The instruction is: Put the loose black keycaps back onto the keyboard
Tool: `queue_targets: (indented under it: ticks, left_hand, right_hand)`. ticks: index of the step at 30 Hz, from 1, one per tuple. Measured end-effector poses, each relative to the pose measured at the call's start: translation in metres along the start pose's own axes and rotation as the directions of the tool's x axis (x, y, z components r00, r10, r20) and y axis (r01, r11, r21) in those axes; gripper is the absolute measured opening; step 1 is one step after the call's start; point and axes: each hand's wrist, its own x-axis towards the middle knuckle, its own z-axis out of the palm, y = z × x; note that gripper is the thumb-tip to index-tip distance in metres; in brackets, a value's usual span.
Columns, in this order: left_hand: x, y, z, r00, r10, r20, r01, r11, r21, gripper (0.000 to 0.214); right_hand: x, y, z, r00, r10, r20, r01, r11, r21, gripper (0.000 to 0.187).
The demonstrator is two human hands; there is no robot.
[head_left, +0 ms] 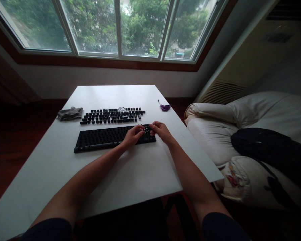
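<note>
Your L hand (133, 135) & R hand (161, 131): fingers curled, tips of both pinched on a small thin dark wire tool (146, 129) held betw. them, just over R end of the black rectangular keyboard (102, 138). Behind kbd: loose black plastic keycaps (110, 116) in rows. Crumpled grey cloth (69, 113) at L; small purple item (165, 107) at R. All on white flat table (140, 174).

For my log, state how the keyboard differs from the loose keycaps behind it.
The keyboard is one long slab; the keycaps are many small pieces in rows. The keyboard lies nearer the person, with the left hand and right hand at its right end; the keycaps lie farther back, untouched. Both are black, on the white table.
</note>
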Motion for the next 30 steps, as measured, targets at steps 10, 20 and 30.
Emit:
queue_targets:
  ticks: [10, 20, 30]
  left_hand:
    - [0.001, -0.001, 0.0, 1.0, -0.004, 0.019, 0.002, 0.992, 0.126, 0.028]
    - [-0.003, 0.013, 0.0, 0.999, -0.006, 0.052, -0.009, 0.958, 0.286, 0.028]
    - [0.004, 0.0, -0.005, 0.986, -0.042, 0.164, 0.047, 0.998, -0.028, 0.028]
  right_hand:
    - [-0.003, -0.003, 0.009, 0.996, -0.08, -0.041, 0.075, 0.99, -0.121, 0.044]
    - [-0.001, 0.002, 0.006, 0.995, -0.089, -0.035, 0.084, 0.989, -0.125, 0.043]
    - [0.0, 0.0, 0.001, 0.995, -0.083, -0.049, 0.081, 0.996, -0.044, 0.041]
